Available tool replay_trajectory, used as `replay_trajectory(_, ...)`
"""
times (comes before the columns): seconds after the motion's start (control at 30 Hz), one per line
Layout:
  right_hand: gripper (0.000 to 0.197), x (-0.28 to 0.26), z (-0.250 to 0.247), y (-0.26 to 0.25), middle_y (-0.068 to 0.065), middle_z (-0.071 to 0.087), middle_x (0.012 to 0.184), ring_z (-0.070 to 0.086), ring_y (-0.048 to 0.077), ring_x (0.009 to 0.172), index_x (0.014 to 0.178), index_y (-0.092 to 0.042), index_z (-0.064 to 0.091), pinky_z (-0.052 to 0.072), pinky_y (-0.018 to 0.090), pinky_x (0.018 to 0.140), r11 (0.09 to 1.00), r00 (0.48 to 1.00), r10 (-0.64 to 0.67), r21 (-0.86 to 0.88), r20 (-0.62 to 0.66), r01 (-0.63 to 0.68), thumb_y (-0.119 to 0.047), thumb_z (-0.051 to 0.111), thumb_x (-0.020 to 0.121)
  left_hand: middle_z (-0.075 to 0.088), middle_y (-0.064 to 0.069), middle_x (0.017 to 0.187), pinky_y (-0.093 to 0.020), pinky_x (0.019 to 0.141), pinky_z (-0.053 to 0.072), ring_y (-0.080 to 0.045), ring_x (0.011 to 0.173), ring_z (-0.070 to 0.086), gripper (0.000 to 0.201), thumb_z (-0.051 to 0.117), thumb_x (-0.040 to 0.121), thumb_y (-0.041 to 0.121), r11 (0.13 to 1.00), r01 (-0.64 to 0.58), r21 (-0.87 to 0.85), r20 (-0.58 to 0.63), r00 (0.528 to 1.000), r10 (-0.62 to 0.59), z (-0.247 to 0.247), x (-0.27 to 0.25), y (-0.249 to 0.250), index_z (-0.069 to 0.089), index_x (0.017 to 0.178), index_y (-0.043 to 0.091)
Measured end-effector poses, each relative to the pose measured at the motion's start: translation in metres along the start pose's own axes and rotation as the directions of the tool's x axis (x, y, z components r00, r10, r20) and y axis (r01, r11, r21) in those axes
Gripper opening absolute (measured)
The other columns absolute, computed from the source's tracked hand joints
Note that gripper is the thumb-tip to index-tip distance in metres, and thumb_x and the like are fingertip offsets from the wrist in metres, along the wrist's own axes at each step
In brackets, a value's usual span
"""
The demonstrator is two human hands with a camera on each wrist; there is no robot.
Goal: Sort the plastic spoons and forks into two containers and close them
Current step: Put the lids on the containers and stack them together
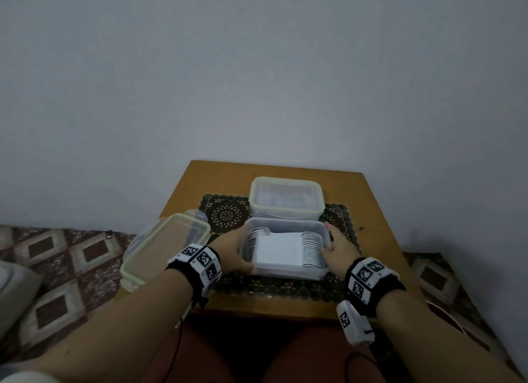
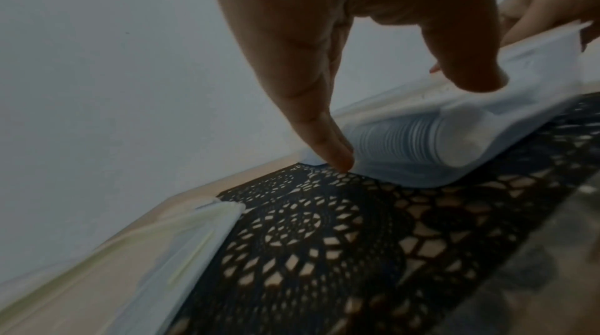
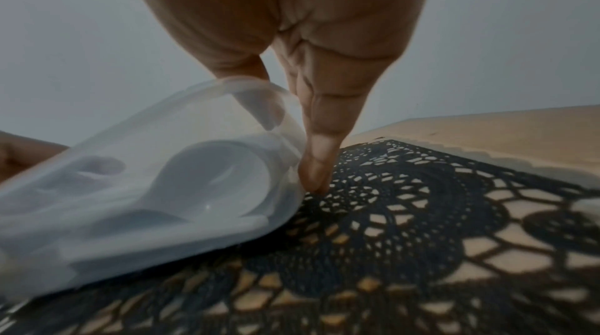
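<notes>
Both hands, L (image 1: pixel 233 250) & R (image 1: pixel 338 247), grip open spoon container (image 1: pixel 285 271) by its sides; next needs loose lid (image 1: pixel 160 248) fetched & pressed on.

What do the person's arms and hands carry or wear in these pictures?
Both forearms are bare, with no sleeves. The left hand and right hand wear no gloves. Each wrist has a black band with white tiles printed with black square code markers. A white marked camera box hangs under the right wrist. Thin dark cables run back from the wrists.
</notes>
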State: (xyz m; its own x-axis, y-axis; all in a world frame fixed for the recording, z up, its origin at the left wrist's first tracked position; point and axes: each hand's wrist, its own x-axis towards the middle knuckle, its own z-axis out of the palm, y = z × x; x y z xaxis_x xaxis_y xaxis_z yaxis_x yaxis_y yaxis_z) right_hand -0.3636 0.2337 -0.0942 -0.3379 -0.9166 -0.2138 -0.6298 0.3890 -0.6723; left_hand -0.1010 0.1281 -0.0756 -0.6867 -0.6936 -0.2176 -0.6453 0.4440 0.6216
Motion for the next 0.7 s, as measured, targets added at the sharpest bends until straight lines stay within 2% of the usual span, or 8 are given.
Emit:
replay_trajectory(0.13, 0.067, 0.002, 0.007, 0.008, 0.006, 0.047, 0.145, 0.054, 0.026, 0.119, 0.155, -0.034, 0.008, 0.044, 0.031, 0.092, 0.998, 0.999, 0.043, -0.048, 0.029, -0.042, -0.017, 0.043, 0.099, 0.047, 0.003, 0.144, -0.038, 0.109, 0.039, -0.018, 0.132, 0.045, 0.115, 0.087, 0.06, 0.052, 0.993, 0.097, -0.073, -0.034, 0.994, -0.1, -0.003, -0.012, -0.012, 0.024, 0.152, 0.023)
replay_trajectory(0.2, 0.067, 0.003, 0.008, 0.009, 0.007, 0.05, 0.142, 0.058, 0.024, 0.107, 0.154, -0.037, 0.004, 0.043, 0.028, 0.081, 0.996, 0.998, 0.051, -0.081, 0.035, -0.048, -0.02, 0.041, 0.1, 0.045, -0.001, 0.146, -0.036, 0.109, 0.038, -0.019, 0.132, 0.044, 0.112, 0.078, 0.061, 0.068, 0.965, 0.245, 0.09, -0.173, 0.958, -0.227, -0.01, -0.017, -0.024, 0.028, 0.15, 0.021)
replay_trajectory(0.27, 0.066, 0.002, 0.008, 0.009, 0.008, 0.05, 0.143, 0.058, 0.024, 0.102, 0.154, -0.038, 0.003, 0.043, 0.027, 0.08, 0.995, 0.999, 0.043, -0.094, 0.023, -0.041, -0.02, 0.039, 0.101, 0.05, -0.003, 0.141, -0.036, 0.107, 0.038, -0.021, 0.129, 0.047, 0.094, 0.063, 0.071, 0.075, 0.866, 0.399, 0.3, -0.324, 0.897, -0.301, -0.016, -0.022, -0.04, 0.037, 0.145, 0.023)
replay_trajectory(0.37, 0.064, 0.0, 0.009, 0.01, 0.008, 0.046, 0.146, 0.057, 0.029, 0.114, 0.154, -0.038, 0.003, 0.04, 0.026, 0.084, 0.995, 0.999, 0.033, -0.096, 0.0, -0.033, -0.021, 0.036, 0.102, 0.052, -0.008, 0.137, -0.035, 0.102, 0.043, -0.024, 0.123, 0.05, 0.072, 0.059, 0.086, 0.058, 0.797, 0.519, 0.31, -0.316, 0.847, -0.428, -0.014, -0.026, -0.058, 0.039, 0.142, 0.018)
replay_trajectory(0.43, 0.063, -0.002, 0.012, 0.011, 0.01, 0.051, 0.141, 0.06, 0.026, 0.1, 0.154, -0.037, 0.004, 0.039, 0.026, 0.077, 0.997, 1.0, 0.027, -0.079, -0.013, -0.028, -0.021, 0.035, 0.103, 0.048, -0.01, 0.137, -0.035, 0.1, 0.044, -0.026, 0.122, 0.05, 0.064, 0.065, 0.089, 0.044, 0.794, 0.54, 0.281, -0.26, 0.839, -0.478, -0.01, -0.028, -0.067, 0.038, 0.14, 0.016)
replay_trajectory(0.53, 0.062, -0.003, 0.014, 0.013, 0.01, 0.058, 0.129, 0.06, 0.019, 0.079, 0.153, -0.04, 0.003, 0.045, 0.029, 0.068, 0.998, 0.999, 0.037, -0.042, -0.016, -0.037, -0.024, 0.035, 0.103, 0.052, -0.008, 0.132, -0.032, 0.098, 0.043, -0.023, 0.119, 0.052, 0.049, 0.065, 0.091, 0.031, 0.78, 0.538, 0.32, -0.317, 0.837, -0.447, -0.007, -0.03, -0.075, 0.045, 0.133, 0.017)
replay_trajectory(0.6, 0.062, -0.003, 0.013, 0.015, 0.009, 0.058, 0.128, 0.063, 0.022, 0.08, 0.153, -0.042, 0.002, 0.048, 0.029, 0.068, 0.999, 0.999, 0.036, -0.036, -0.018, -0.037, -0.026, 0.035, 0.103, 0.057, -0.005, 0.126, -0.029, 0.097, 0.042, -0.021, 0.114, 0.054, 0.034, 0.054, 0.095, 0.022, 0.758, 0.542, 0.364, -0.38, 0.829, -0.41, -0.008, -0.032, -0.076, 0.051, 0.129, 0.018)
replay_trajectory(0.7, 0.063, -0.005, 0.009, 0.015, 0.008, 0.051, 0.141, 0.064, 0.025, 0.093, 0.154, -0.039, 0.003, 0.05, 0.029, 0.075, 0.999, 1.0, 0.023, -0.034, 0.003, -0.023, -0.028, 0.038, 0.103, 0.055, -0.007, 0.125, -0.034, 0.096, 0.046, -0.025, 0.113, 0.053, 0.032, 0.05, 0.094, 0.018, 0.757, 0.544, 0.361, -0.452, 0.812, -0.369, -0.018, -0.033, -0.07, 0.052, 0.126, 0.018)
